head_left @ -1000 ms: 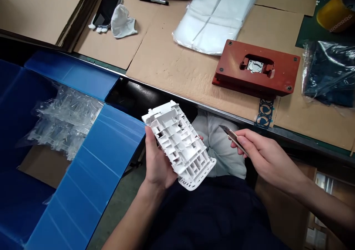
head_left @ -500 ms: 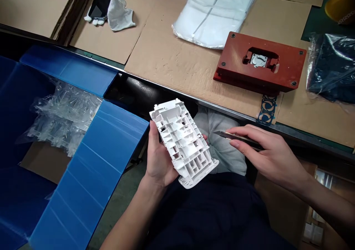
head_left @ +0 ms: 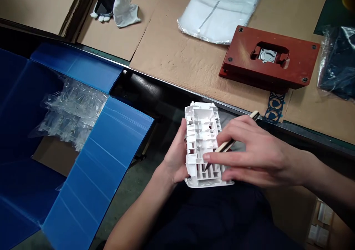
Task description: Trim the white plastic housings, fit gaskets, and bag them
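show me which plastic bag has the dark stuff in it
The crumpled bag at the right edge, past the rust-red block. Its contents look dark, while the flat bag up top looks milky white.

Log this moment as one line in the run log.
left hand: holds white molded plastic part | right hand: holds utility knife, tip among part's ribs
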Demonstrator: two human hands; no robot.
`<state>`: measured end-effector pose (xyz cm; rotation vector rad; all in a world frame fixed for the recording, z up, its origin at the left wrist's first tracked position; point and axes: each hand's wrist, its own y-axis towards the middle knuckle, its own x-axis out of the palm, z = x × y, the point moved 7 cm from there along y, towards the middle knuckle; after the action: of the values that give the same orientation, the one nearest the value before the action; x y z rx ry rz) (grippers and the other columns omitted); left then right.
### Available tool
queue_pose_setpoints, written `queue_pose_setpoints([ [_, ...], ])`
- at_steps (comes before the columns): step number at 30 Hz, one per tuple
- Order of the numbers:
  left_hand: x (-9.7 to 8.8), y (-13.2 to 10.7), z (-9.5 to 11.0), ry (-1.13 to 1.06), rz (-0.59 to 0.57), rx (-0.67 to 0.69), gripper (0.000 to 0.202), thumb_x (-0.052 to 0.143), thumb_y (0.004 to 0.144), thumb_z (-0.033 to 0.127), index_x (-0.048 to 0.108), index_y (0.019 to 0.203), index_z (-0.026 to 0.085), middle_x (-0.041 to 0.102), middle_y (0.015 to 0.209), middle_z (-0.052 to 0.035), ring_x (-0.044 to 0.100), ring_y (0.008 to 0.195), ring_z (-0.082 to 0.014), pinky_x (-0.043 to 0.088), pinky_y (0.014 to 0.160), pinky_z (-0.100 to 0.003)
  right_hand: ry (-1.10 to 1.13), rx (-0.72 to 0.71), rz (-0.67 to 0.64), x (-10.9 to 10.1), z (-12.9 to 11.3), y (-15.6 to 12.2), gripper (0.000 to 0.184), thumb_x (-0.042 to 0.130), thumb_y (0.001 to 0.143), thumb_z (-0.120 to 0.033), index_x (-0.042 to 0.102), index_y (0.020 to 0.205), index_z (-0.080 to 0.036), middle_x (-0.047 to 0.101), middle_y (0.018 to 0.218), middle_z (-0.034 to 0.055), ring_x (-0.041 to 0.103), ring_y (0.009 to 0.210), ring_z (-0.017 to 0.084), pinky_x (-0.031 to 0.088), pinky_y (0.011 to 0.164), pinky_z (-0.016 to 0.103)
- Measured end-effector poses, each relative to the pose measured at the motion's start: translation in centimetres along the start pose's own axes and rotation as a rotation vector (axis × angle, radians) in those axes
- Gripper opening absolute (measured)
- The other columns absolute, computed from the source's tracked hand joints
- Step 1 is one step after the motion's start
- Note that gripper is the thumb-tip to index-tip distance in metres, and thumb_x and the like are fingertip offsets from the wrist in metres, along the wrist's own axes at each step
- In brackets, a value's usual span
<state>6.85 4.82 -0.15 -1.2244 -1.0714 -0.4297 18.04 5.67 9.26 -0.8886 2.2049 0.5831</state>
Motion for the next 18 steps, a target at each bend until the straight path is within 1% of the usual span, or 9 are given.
queue_pose_setpoints([
  [2, 0.2, 0.1, -0.3, -0.028, -0.009, -0.025, 0.076, 0.029, 0.096, 0.07, 0.052, 0.143, 0.014, 0.07, 0.126, -0.0151, 0.066, 0.116, -0.0334, 0.047, 0.103, -0.045, 0.062, -0.08, -0.051, 0.4, -0.4, 0.7, 0.04, 0.064, 0.095, -0.045, 0.066, 0.13, -0.027, 0.063, 0.103, 0.007, 0.057, 0.096, 0.021, 0.039, 0.092, 0.041],
  [4, 0.2, 0.2, -0.6, -0.053, -0.008, -0.041, 0.074, 0.028, 0.098, 0.068, 0.052, 0.142, 0.014, 0.071, 0.124, -0.0147, 0.067, 0.115, -0.0326, 0.048, 0.102, -0.044, 0.113, -0.124, -0.092, 0.8, -0.5, 1.2, 0.045, 0.064, 0.093, -0.051, 0.066, 0.13, -0.026, 0.063, 0.1, 0.0062, 0.056, 0.092, 0.019, 0.039, 0.092, 0.039],
  [6, 0.2, 0.2, -0.6, -0.065, 0.003, -0.027, 0.071, 0.03, 0.099, 0.065, 0.054, 0.141, 0.014, 0.072, 0.122, -0.0143, 0.068, 0.112, -0.0318, 0.049, 0.101, -0.043, 0.138, -0.142, -0.113, 1.1, -0.6, 1.4, 0.045, 0.064, 0.092, -0.053, 0.067, 0.129, -0.026, 0.062, 0.097, 0.0054, 0.056, 0.09, 0.018, 0.038, 0.092, 0.038],
  [11, -0.1, 0.3, -0.8, -0.094, 0.017, -0.009, 0.065, 0.036, 0.099, 0.062, 0.056, 0.138, 0.014, 0.074, 0.116, -0.0133, 0.071, 0.106, -0.0304, 0.051, 0.097, -0.04, 0.143, -0.158, -0.116, 1.4, -0.6, 1.6, 0.044, 0.065, 0.092, -0.052, 0.069, 0.127, -0.025, 0.063, 0.097, 0.005, 0.056, 0.09, 0.018, 0.038, 0.095, 0.039],
  [14, 0.0, 0.3, -0.9, -0.121, -0.003, -0.041, 0.066, 0.034, 0.099, 0.063, 0.058, 0.136, 0.014, 0.075, 0.114, -0.0135, 0.071, 0.104, -0.0299, 0.052, 0.095, -0.04, 0.15, -0.171, -0.071, 1.5, -0.6, 1.5, 0.045, 0.065, 0.092, -0.052, 0.069, 0.126, -0.024, 0.063, 0.096, 0.0061, 0.056, 0.089, 0.018, 0.038, 0.093, 0.039],
  [18, -0.1, 0.4, -1.1, -0.136, -0.002, -0.071, 0.067, 0.034, 0.099, 0.062, 0.058, 0.135, 0.012, 0.075, 0.111, -0.0147, 0.072, 0.102, -0.03, 0.053, 0.093, -0.039, 0.155, -0.202, 0.014, 1.3, -0.5, 1.3, 0.042, 0.068, 0.09, -0.051, 0.073, 0.119, -0.02, 0.063, 0.092, 0.0077, 0.055, 0.086, 0.019, 0.039, 0.089, 0.039],
])
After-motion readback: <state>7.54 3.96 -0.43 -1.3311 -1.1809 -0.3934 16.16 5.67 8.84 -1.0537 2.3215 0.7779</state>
